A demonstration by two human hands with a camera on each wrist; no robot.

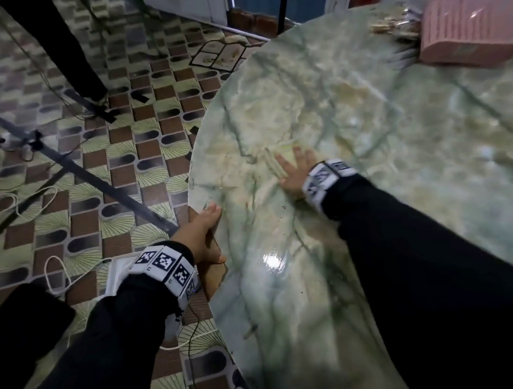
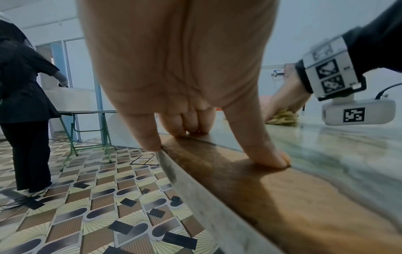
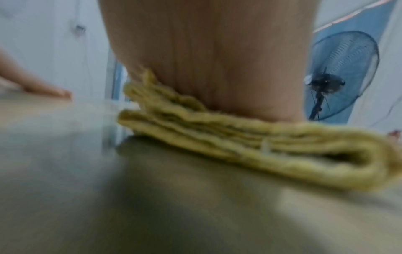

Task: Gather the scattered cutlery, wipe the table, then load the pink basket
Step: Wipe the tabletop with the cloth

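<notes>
At the far left, on the patterned tile floor (image 1: 108, 158), I see dark tripod legs (image 1: 74, 168) and white cables (image 1: 53, 277), and the left wrist view shows another person in dark clothes (image 2: 26, 96) standing by a green folding table (image 2: 87, 123). Next comes my left hand (image 1: 206, 239) at the bench (image 1: 365, 167) rim, thumb on the green marbled top and fingers curled against the brown wooden edge (image 2: 261, 185) beneath, so it grips the edge. Further right, my right hand (image 1: 295, 171) lies flat, fingers spread, pressing a folded yellow cloth (image 3: 250, 146) onto the bench top; the cloth pokes out just past the fingertips in the head view. Small dark crumbs (image 1: 284, 206) dot the surface near that hand. Far right and well apart, the pink basket (image 1: 470, 29) sits at the back of the bench, with the blurred cutlery (image 1: 397, 26) heaped just left of it, touching or nearly so. A blue standing fan (image 3: 339, 75) shows behind in the right wrist view.
</notes>
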